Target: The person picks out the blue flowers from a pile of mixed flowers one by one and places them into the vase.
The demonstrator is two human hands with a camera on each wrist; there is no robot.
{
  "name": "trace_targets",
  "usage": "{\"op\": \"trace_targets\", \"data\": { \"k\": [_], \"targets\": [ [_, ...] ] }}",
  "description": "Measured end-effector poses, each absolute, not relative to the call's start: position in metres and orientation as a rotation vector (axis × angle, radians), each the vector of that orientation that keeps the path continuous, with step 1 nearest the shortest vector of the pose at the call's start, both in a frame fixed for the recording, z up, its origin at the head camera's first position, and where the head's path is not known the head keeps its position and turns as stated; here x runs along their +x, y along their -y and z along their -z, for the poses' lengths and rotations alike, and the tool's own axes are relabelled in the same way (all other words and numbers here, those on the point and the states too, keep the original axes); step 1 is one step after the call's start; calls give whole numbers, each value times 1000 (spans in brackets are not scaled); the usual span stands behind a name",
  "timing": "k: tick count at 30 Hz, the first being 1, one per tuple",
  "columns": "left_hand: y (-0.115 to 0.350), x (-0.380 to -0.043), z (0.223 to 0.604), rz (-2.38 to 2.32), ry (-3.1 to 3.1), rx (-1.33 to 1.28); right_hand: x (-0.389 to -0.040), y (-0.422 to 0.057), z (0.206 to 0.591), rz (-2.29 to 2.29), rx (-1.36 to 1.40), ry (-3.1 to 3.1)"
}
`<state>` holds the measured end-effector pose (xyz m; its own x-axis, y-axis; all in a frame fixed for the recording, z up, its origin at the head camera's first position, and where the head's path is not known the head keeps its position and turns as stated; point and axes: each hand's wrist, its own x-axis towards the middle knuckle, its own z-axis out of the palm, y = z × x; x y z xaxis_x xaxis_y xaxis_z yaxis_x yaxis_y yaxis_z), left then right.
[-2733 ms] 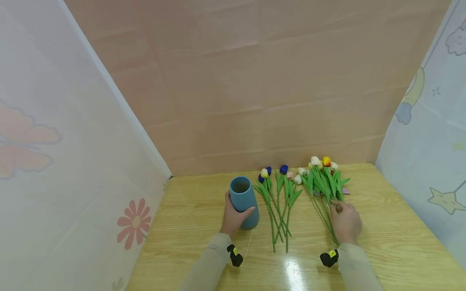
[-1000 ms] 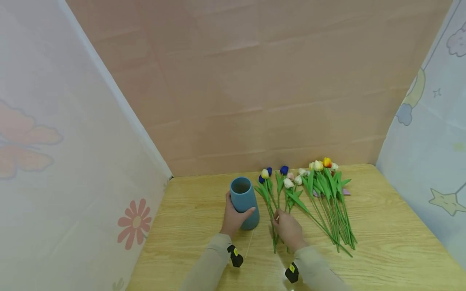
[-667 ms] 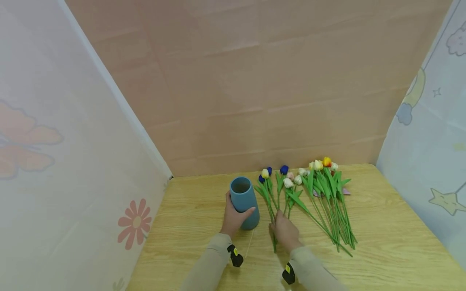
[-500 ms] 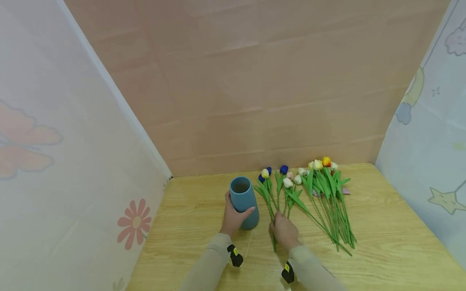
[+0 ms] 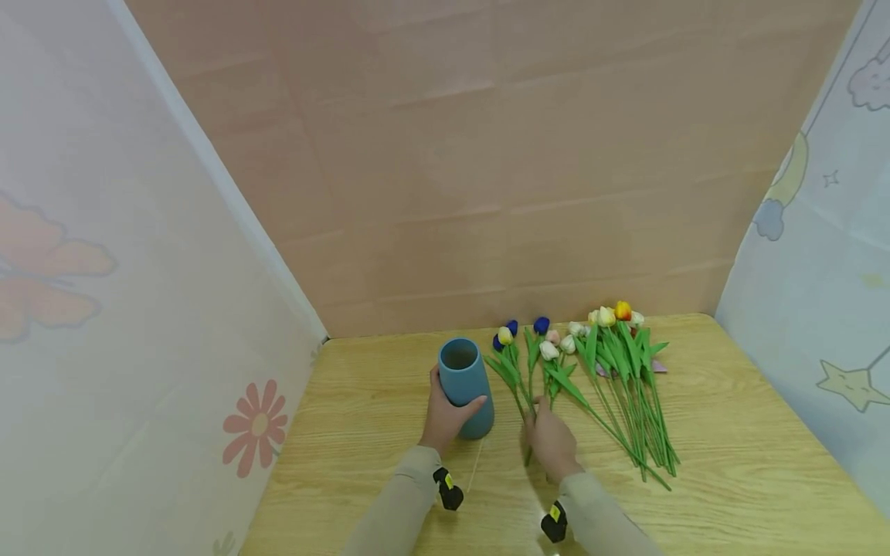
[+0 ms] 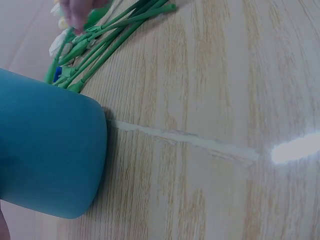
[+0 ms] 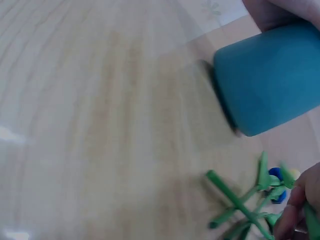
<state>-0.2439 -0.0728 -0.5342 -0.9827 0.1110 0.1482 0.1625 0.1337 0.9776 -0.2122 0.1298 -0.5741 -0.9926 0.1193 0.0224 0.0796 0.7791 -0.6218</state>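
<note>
My left hand (image 5: 445,417) grips a blue vase (image 5: 464,378) that stands upright on the table, thumb across its front. The vase (image 6: 45,145) fills the left side of the left wrist view; its dark mouth shows in the head view. Right of it, my right hand (image 5: 552,444) pinches green stems of the nearer tulips (image 5: 531,378), with blue, yellow, white and pink heads. In the right wrist view the curled fingers (image 7: 292,215) are around a stem, and loose stem ends (image 7: 222,187) cross beside them. How many stems are held, I cannot tell.
A larger bunch of tulips (image 5: 626,355), white, yellow and orange-red, lies to the right, one stem (image 5: 633,448) slanting out of it. The wooden table (image 5: 368,440) meets a brown backdrop (image 5: 501,193) behind and patterned sheets (image 5: 160,309) on both sides.
My right hand left the right bunch for the left tulips; a white tulip now lies between the bunches. Lately it shifted slightly right, stem ends moving with it. The left hand stayed on the vase.
</note>
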Motion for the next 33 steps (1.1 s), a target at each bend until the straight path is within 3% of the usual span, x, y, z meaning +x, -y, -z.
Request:
{"op": "trace_targets", "data": {
  "k": [13,21,33],
  "targets": [
    [72,-256,558,1967,2331,-266,-222,-157,549,-1048,3,2544],
    [73,-247,539,2010,2344,-282,-224,-190,535,-995,-26,2335],
    [73,-246,538,2013,2349,-284,-221,-235,557,-792,-114,2437]
  ]
}}
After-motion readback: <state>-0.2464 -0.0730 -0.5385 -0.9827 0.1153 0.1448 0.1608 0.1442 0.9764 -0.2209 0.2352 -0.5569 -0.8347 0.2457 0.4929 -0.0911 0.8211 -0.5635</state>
